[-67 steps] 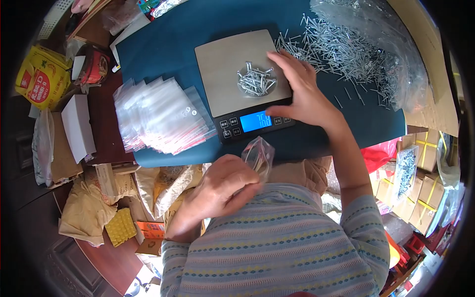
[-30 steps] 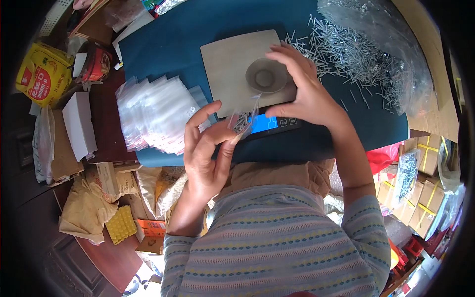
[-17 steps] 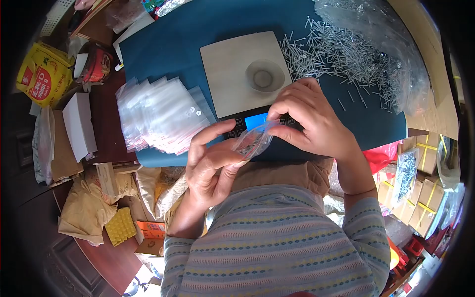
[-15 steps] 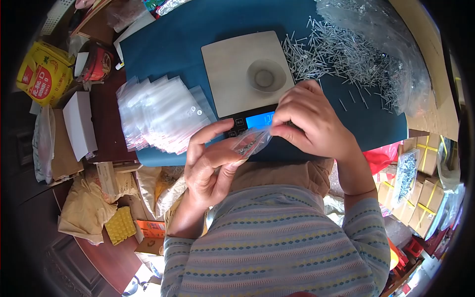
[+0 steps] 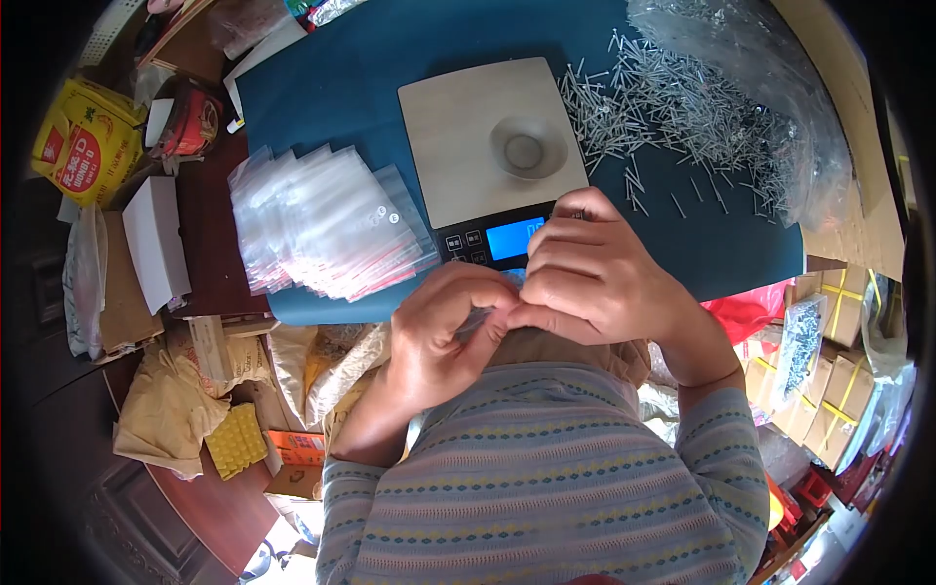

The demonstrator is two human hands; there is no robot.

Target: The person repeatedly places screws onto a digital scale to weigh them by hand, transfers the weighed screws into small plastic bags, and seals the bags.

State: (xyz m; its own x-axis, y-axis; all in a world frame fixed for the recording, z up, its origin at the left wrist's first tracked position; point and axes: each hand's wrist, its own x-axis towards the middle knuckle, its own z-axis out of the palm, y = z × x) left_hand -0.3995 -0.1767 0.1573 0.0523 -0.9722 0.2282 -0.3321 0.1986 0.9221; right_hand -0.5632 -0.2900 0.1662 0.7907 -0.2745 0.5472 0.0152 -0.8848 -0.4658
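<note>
Head view is showing the person's two bare hands meeting just on the near side of a square digital scale (image 5: 458, 136) with a grey metal plate and a black panel. The left hand (image 5: 444, 336) is pinching a small clear plastic bag (image 5: 475, 319), its thumb and forefinger closing narrowly on it. The right hand (image 5: 592, 278) is curling its fingers, thumb and forefinger gripping the same bag's edge, and is covering part of the scale's lit blue display (image 5: 509, 241). Fingers are hiding most of the bag, so its contents cannot be told. A small round translucent cup (image 5: 556, 146) is standing on the scale's plate. Flat clear plastic pouches with pinkish-red edges (image 5: 327, 224) are lying fanned out left of the scale. Thin silver metal fasteners (image 5: 673, 107) are lying in a loose heap right of the scale, spreading up to a large crumpled clear plastic sack (image 5: 827, 180)
</note>
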